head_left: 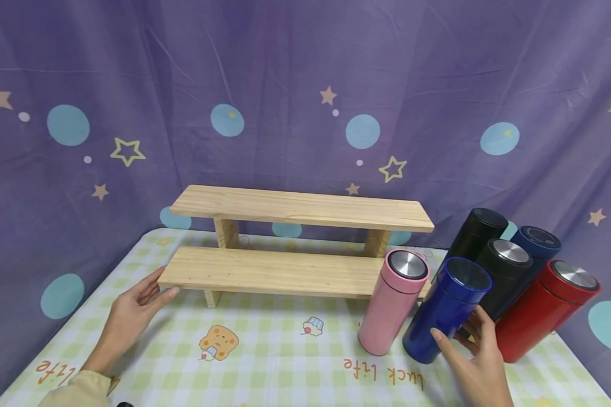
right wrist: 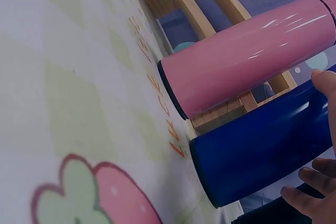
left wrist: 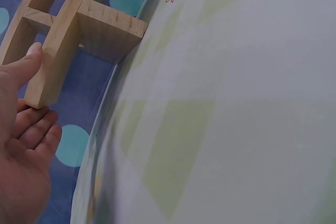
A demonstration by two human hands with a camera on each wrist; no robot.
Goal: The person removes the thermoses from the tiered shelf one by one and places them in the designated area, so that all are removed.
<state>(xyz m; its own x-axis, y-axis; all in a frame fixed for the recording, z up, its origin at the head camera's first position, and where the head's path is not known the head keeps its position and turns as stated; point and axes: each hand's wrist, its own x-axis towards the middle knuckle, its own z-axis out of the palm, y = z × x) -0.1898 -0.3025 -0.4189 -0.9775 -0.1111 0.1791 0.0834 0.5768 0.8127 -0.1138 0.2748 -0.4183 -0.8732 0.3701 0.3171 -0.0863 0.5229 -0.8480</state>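
Right grip [head_left: 480, 363] spread around blue bottle [head_left: 440, 308], lower right of frame; thumb touched side. Left grip [head_left: 131, 317] pinched left end of wooden shelf [head_left: 275, 270]. Evenly wrapped fingers seemed best, sparing pink bottle [head_left: 394, 305] just beside.

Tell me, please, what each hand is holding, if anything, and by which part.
The left hand holds the lower wooden shelf by its left end. The right hand curves around the royal-blue thermos at its body; whether it grips is unclear.
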